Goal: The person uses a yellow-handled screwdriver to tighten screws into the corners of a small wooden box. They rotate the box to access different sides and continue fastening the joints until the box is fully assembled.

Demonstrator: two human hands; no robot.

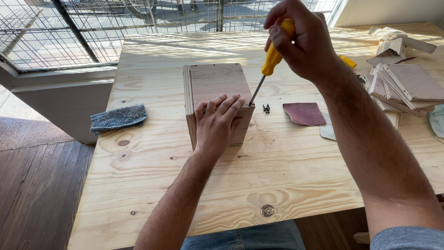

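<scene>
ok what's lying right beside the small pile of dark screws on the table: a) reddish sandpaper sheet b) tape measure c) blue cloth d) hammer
a: the reddish sandpaper sheet lies just right of the screws, while the blue cloth sits far off, left of the wooden box.

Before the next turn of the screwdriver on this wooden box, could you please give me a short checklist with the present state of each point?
1. Left hand lies flat on the wooden box, steadying it: ok.
2. Right hand has a closed grip on the yellow screwdriver handle: ok.
3. Screwdriver tip meets the box's top right corner, beside the left fingertips: ok, but close.
4. Tip seated in a screw head: cannot tell, too small.
5. Spare screws lie on the table right of the box: ok.
6. Box sits flat on the table: ok.
</scene>
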